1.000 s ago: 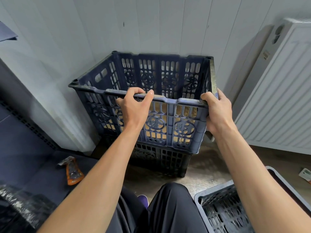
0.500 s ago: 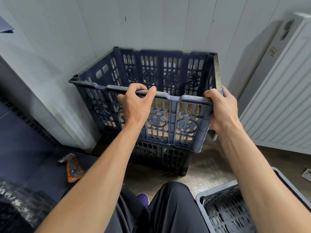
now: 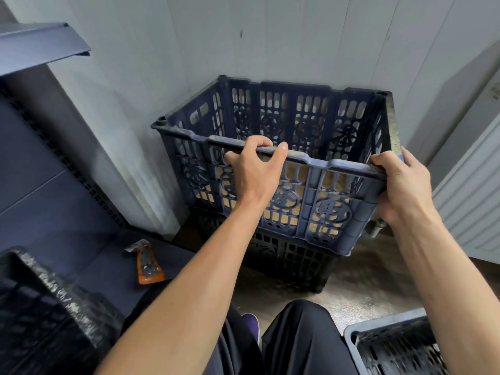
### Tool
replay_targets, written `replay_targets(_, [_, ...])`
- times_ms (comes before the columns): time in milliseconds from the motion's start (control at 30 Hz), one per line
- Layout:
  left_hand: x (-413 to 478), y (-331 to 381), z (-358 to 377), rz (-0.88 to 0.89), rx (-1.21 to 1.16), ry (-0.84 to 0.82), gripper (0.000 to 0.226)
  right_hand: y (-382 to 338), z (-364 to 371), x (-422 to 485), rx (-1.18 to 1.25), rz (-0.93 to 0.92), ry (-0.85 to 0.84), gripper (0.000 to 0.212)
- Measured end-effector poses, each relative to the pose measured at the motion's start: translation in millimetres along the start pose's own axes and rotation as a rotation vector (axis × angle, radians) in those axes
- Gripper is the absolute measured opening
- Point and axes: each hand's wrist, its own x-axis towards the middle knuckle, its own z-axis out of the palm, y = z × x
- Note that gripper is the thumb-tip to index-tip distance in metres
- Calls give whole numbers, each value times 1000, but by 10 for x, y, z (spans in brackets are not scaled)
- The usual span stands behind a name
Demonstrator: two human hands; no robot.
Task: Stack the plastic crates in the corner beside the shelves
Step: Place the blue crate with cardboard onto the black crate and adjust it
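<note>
A blue plastic crate [image 3: 308, 125] sits on top of a black crate [image 3: 297, 261] in the corner against the white wall. My left hand [image 3: 254, 171] grips the middle of the blue crate's near rim, fingers curled over the edge. At the crate's near right corner my right hand [image 3: 403, 182] holds the rim, thumb on top and fingers down the side. The blue crate looks empty inside. Another grey-blue crate [image 3: 392, 345] lies on the floor at the lower right, partly cut off.
Dark blue shelving [image 3: 40, 185] stands at the left, with a shelf edge [image 3: 43, 47] overhead. An orange packet [image 3: 146, 263] lies on the bottom shelf, and a dark crate [image 3: 40, 307] sits at the lower left. A white radiator [image 3: 470, 190] is on the right. My legs are below.
The view has shifted, so the stacked crates now sit further right and lower in frame. Both hands keep their grip on the blue crate's rim.
</note>
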Motion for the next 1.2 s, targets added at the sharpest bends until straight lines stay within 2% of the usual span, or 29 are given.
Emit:
replay_targets(333, [-42, -11, 21, 15, -21, -39, 26, -25, -92, 6, 2, 2, -27, 12])
replay_targets(500, [-16, 14, 2, -32, 4, -46, 23, -16, -41, -20, -18, -17, -19, 20])
replay_targets(567, [12, 5, 1, -71, 8, -48, 22, -13, 0, -46, -23, -22, -2, 13])
replay_targets(667, [58, -17, 7, -121, -19, -20, 23, -7, 56, -72, -48, -17, 35, 30])
replay_targets(800, [61, -31, 28, -120, -17, 24, 25, -17, 80, -122, -82, -30, 57, 10])
replay_targets(1067, [80, -59, 40, -115, 9, 36, 28, 26, 82, -106, -99, -50, 82, 8])
replay_targets(1133, [76, -61, 60, -109, 22, 44, 29, 35, 59, -98, -120, -47, 75, 11])
replay_targets(1200, [71, -65, 78, -103, 33, 55, 29, 40, 34, -94, -168, -24, 59, 24])
